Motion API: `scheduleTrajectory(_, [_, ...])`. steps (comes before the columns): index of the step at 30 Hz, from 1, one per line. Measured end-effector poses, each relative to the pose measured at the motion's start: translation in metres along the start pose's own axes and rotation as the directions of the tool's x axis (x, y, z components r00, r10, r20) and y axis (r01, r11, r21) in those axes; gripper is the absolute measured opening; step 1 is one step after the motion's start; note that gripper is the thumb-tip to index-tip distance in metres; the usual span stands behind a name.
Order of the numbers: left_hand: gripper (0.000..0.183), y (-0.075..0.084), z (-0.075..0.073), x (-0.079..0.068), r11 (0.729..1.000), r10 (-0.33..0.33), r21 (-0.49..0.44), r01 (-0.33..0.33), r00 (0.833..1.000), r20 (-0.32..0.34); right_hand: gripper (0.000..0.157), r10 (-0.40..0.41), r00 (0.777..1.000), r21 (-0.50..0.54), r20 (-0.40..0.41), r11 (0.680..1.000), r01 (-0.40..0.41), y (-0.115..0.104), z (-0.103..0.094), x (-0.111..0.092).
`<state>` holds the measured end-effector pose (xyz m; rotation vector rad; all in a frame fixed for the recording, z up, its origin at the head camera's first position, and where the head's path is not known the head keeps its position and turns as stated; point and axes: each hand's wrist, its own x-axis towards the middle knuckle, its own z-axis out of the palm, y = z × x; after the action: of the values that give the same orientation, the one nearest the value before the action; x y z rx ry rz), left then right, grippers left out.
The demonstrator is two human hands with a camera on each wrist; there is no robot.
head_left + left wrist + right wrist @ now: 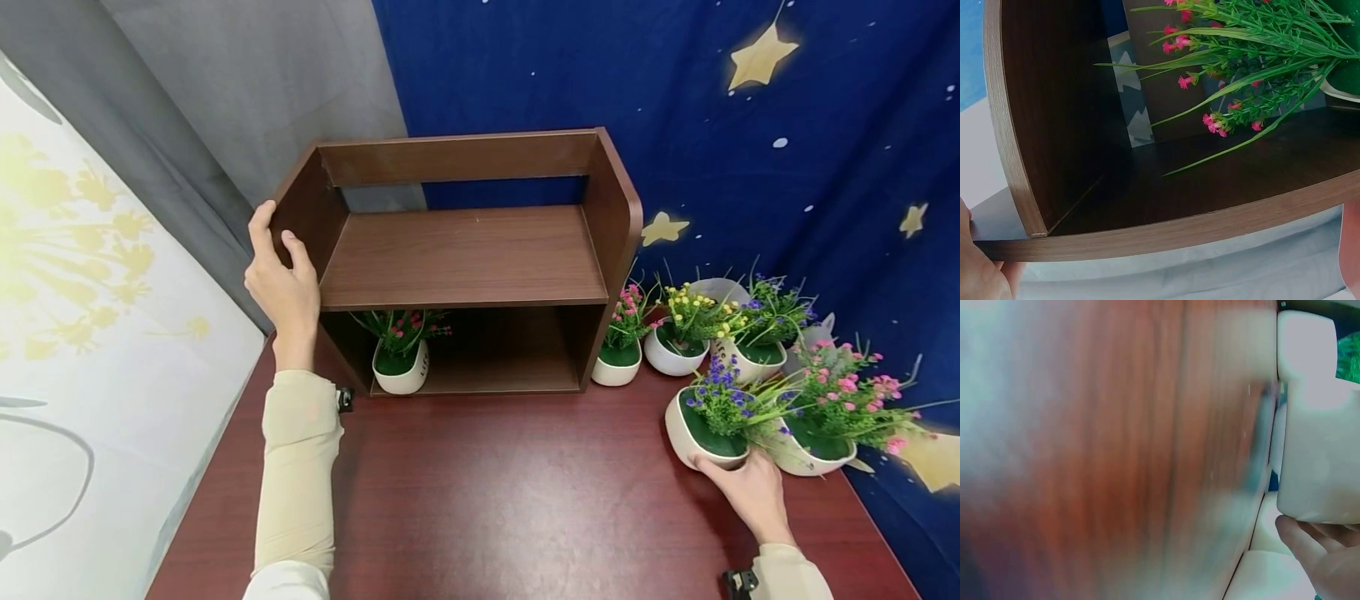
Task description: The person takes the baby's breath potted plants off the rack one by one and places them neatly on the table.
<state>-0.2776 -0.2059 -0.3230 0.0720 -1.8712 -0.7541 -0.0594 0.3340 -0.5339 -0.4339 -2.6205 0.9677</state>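
Observation:
My left hand [285, 283] grips the left side panel of a brown two-tier wooden shelf [465, 254], thumb and fingers on either side of its edge. In the left wrist view, that hand shows at the shelf's corner, lower left. My right hand [750, 492] holds a white pot with purple flowers [708, 429], thumb at its near side. The right wrist view shows fingertips at the base of this white pot [1322, 456], which is tilted in the head view. A potted plant with dark pink flowers [401, 367] stands at the left of the lower shelf compartment.
Right of the shelf stand potted plants with pink [618, 358], yellow [678, 342] and purple flowers [757, 350]. A larger pink-flowered pot [817, 450] sits beside my right hand. The reddish-brown table [510, 500] extends in front; a blue curtain [517, 67] hangs behind.

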Motion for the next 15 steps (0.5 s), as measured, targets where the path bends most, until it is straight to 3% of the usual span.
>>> scheduleTrajectory(5, [0.036, 0.001, 0.001, 0.000, 1.000, 0.005, -0.002, -0.005, 1.000, 0.000, 0.068, 0.036, 0.999, 0.017, 0.025, 0.999, -0.037, 0.007, -0.003, 0.007])
scheduleTrajectory(15, [0.035, -0.001, 0.002, 0.000, 1.000, 0.008, -0.011, -0.008, 1.000, -0.008, 0.072, -0.009, 0.999, 0.025, 0.042, 1.000, 0.008, 0.015, -0.001, 0.017])
